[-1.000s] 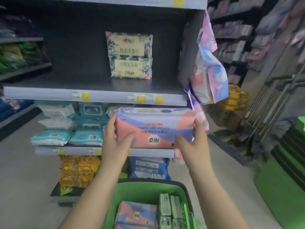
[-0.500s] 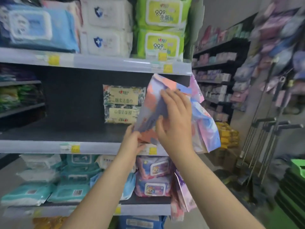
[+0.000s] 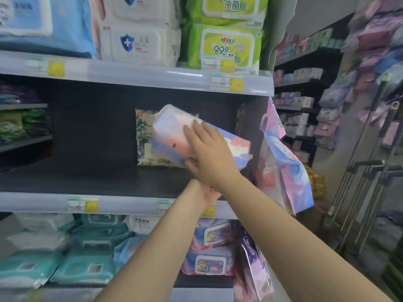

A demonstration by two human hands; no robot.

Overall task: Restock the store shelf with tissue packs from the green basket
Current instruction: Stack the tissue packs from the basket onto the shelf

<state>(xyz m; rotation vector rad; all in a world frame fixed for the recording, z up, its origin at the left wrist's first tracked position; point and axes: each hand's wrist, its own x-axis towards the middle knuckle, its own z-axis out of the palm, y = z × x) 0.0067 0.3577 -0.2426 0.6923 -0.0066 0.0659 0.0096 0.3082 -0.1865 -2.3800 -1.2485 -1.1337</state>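
Observation:
A pink, blue and white tissue pack (image 3: 170,134) hangs tilted over the dark middle shelf (image 3: 87,179), in front of two stacked floral packs (image 3: 142,138) at the shelf's back. My right hand (image 3: 209,153) lies across the top of the tilted pack, fingers spread over it and thumb hooked under its lower edge. My left hand (image 3: 208,196) sits just below my right wrist at the shelf's front lip. Its fingers are hidden, so its hold is unclear. The green basket is out of view.
The shelf above carries white, blue and green wipe packs (image 3: 224,46). The shelf below holds teal packs (image 3: 87,267) and purple wipe packs (image 3: 209,249). Pastel bags (image 3: 290,162) hang on the shelf's right end. Metal trolley handles (image 3: 366,168) stand to the right.
The pack rose from chest height above the basket to the middle shelf and tipped flatter into it. My right hand slid on top of it. The view lifted off the basket.

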